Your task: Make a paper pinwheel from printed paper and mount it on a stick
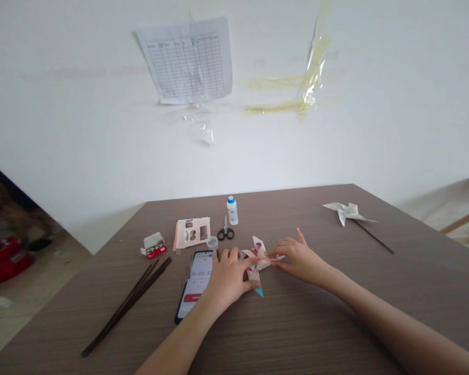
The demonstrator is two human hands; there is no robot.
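Both hands are on a paper pinwheel [263, 259] lying on the table, its printed blades folded and one tip light blue. My left hand [230, 278] grips its left side and lower blade between thumb and fingers, reaching over part of the phone. My right hand [297, 258] pinches the pinwheel's right blade with thumb and fingertips, one finger sticking up. The fingers hide parts of the paper. A phone [193, 289] showing a running timer lies under and beside the left forearm. A small clear cap or cup [212, 242] sits just beyond the left hand.
Scissors [225, 233] and a blue-capped glue bottle [232, 211] stand beyond the hands. Printed paper sheets [193, 233], a small red-and-white box [153, 246] and several dark sticks [127, 304] lie left. A finished white pinwheel [348, 212] on a stick lies right. The wall [281, 156] borders the table's back.
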